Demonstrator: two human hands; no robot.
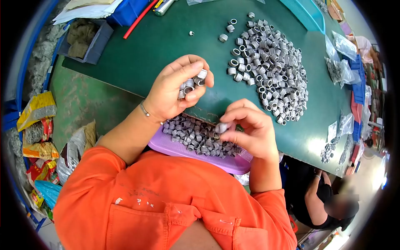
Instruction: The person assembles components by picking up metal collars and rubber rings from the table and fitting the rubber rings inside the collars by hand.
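Note:
Several small grey metal rings lie cupped in my left hand [177, 83], its fingers curled around them above the table's near edge. Between the thumb and fingers of my right hand [250, 129] is a single metal ring [221, 127], slightly blurred. Below both hands, against my body, sits a purple basket [187, 157] filled with many more of these rings [196, 135]. A large heap of metal rings [271, 62] spreads over the green table [146, 54] beyond my right hand.
A teal basket [310, 16] stands at the table's far right. At the far left are a grey bin [93, 43] with cloth, a blue bin [127, 12] and a red rod [139, 19]. Bags [37, 110] line the left side. Another person [316, 196] sits at the right.

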